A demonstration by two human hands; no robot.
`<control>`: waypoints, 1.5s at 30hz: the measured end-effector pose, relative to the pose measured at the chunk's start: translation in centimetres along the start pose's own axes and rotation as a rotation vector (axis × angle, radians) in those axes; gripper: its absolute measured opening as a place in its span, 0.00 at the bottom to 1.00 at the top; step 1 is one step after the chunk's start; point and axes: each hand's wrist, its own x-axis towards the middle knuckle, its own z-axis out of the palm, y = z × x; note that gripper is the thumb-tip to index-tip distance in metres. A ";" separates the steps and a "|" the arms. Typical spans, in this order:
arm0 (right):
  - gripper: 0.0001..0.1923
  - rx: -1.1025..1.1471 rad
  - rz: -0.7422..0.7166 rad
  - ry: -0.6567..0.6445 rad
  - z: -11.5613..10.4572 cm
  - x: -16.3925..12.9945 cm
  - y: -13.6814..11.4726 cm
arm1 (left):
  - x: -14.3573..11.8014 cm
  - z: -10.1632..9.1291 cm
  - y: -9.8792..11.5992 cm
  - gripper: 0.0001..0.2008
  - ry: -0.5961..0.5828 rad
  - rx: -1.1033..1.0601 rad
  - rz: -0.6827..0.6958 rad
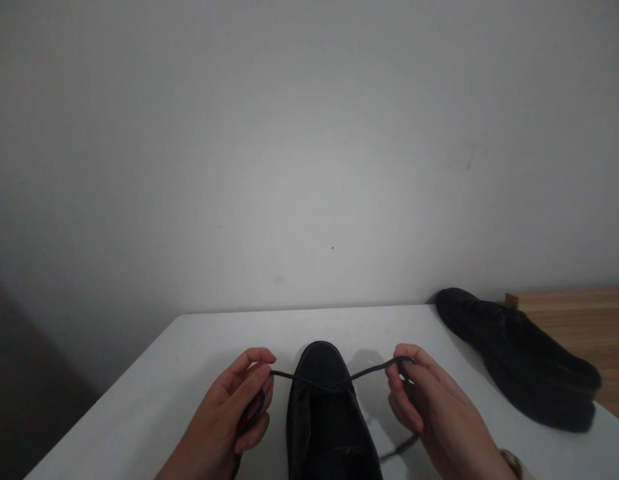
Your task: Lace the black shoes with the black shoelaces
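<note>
A black shoe point(320, 357) lies in front of me on the white table, its toe pointing away and its heel cut off by the lower edge of the view. A thin black shoelace point(372, 369) spans the front of the shoe's opening, its two sides crossing just behind the toe. My left hand point(234, 400) pinches the lace to the left of the shoe, with more lace running down through the fingers. On the other side, my right hand point(429, 407) is closed on the lace, and a loose length hangs below it.
A second black shoe point(519, 360) rests at the right of the white table point(189, 340). Beyond it, on the right, is a wood-grain surface point(584, 320). A pale wall point(309, 167) stands directly behind the table.
</note>
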 end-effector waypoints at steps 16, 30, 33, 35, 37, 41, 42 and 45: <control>0.32 -0.664 -0.357 -0.327 -0.2 -2.0 -1.1 | -0.6 -0.9 -0.7 0.34 -0.362 0.468 0.355; 0.17 -0.501 -0.110 -0.255 -0.1 0.7 2.6 | 1.5 -1.0 -2.6 0.07 -0.084 0.662 0.312; 0.18 -0.439 -0.082 -0.230 0.1 1.2 2.9 | 1.5 -1.1 -2.9 0.07 -0.081 0.657 0.345; 0.17 -0.453 -0.119 -0.223 0.2 1.2 3.0 | 1.3 -1.0 -2.9 0.07 -0.086 0.696 0.383; 0.16 -0.498 -0.180 -0.218 0.3 1.0 3.0 | 1.1 -0.7 -2.8 0.07 -0.088 0.769 0.433; 0.14 -0.633 -0.287 -0.221 0.6 0.6 2.9 | 0.8 -0.3 -2.8 0.08 -0.076 0.904 0.523; 0.13 -0.679 -0.316 -0.225 0.7 0.4 2.8 | 0.8 -0.3 -2.9 0.08 -0.071 0.922 0.540; 0.11 -0.834 -0.437 -0.245 0.8 0.0 2.5 | 0.9 -0.6 -3.1 0.07 -0.069 0.954 0.582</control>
